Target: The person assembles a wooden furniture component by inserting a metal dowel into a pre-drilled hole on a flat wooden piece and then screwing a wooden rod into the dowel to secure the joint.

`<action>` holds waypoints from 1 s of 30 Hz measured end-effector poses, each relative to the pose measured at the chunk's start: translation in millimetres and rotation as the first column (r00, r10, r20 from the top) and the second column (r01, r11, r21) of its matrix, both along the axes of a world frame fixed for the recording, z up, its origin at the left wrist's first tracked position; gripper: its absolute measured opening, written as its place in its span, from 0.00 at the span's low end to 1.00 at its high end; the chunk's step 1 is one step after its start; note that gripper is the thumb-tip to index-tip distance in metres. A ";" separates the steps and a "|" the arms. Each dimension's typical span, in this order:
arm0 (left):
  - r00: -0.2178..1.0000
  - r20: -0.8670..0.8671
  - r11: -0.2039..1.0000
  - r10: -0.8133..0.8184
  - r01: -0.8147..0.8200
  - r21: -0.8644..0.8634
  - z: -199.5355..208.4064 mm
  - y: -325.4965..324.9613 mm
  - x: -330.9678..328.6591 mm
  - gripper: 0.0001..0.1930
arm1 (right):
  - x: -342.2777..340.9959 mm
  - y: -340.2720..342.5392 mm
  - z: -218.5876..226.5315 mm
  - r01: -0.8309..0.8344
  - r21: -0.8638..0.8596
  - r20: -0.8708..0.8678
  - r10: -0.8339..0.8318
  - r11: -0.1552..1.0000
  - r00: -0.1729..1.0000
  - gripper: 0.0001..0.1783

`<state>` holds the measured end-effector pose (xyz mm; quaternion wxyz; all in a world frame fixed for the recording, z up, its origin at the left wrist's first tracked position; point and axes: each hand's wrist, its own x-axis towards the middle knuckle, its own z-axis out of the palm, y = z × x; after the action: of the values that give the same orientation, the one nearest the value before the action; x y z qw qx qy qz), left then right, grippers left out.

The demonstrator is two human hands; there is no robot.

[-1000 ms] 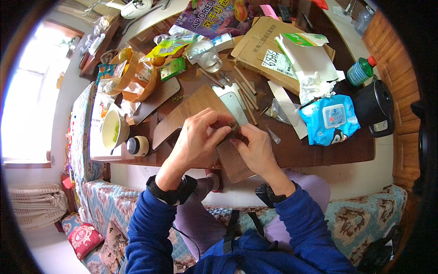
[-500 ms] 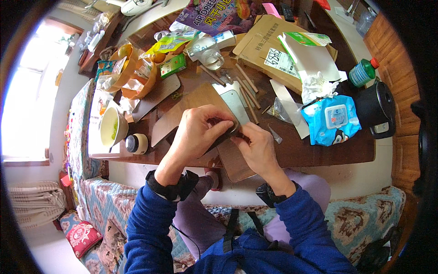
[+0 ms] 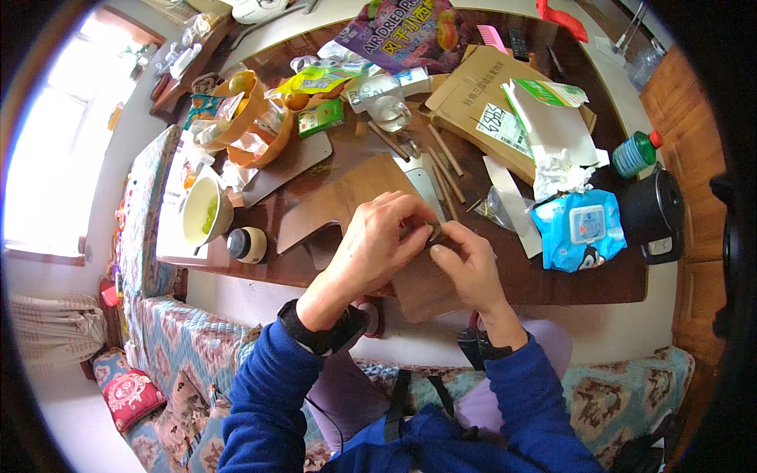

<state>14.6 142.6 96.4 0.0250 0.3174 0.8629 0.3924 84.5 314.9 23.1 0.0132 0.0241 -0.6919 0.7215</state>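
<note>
Glossy table point(image 3: 568, 288), wood-grain board point(image 3: 351, 188), patterned sofa point(image 3: 623, 392)

Purple snack pouch point(image 3: 398, 39), far side of table: large pale Latin capitals above yellow Chinese characters. Cardboard box point(image 3: 457, 94): row of dark Chinese characters; white label point(image 3: 502, 126) on it, bold black marks plus barcode. Blue wet-wipes pack point(image 3: 552, 240): small print on pale lid, too fine to make out. Small green carton point(image 3: 321, 117): white print, blurred. Green bottle point(image 3: 635, 154): pale label, lines too small to read.
</note>
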 end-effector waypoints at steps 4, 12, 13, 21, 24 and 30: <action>1.000 0.004 1.000 -0.011 0.011 0.021 0.0 -3.3 -0.4 0.11 | -4.0 0.4 1.2 0.004 -0.137 0.109 0.012 0.991 0.994 0.14; 0.987 0.157 0.998 -0.036 0.026 0.065 -0.4 -25.6 -4.2 0.18 | -6.7 -7.2 0.6 0.056 -0.100 0.128 -0.043 0.993 0.991 0.18; 0.985 0.165 0.995 -0.040 0.025 0.094 -1.9 -34.1 -7.9 0.19 | -6.4 -7.3 1.3 0.060 -0.078 0.132 -0.049 0.995 0.990 0.18; 0.897 0.328 0.951 0.298 -0.310 -0.018 -39.6 -146.2 -123.6 0.21 | -5.3 -6.0 7.3 0.074 -0.061 0.147 -0.064 0.995 0.987 0.18; 0.873 0.228 0.892 0.431 -0.375 -0.253 -70.5 -178.7 -172.0 0.24 | -5.8 -4.5 10.0 0.067 -0.051 0.160 -0.058 0.996 0.985 0.18; 0.948 -0.052 0.741 0.314 -0.279 -0.611 -112.7 -218.1 -215.7 0.49 | -8.6 -2.3 16.0 0.077 -0.011 0.197 -0.073 0.997 0.978 0.15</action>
<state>-201.1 -75.5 -16.3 0.0872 0.1400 0.9812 0.0998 75.9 312.6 39.1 -0.0280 -0.0735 -0.6835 0.7257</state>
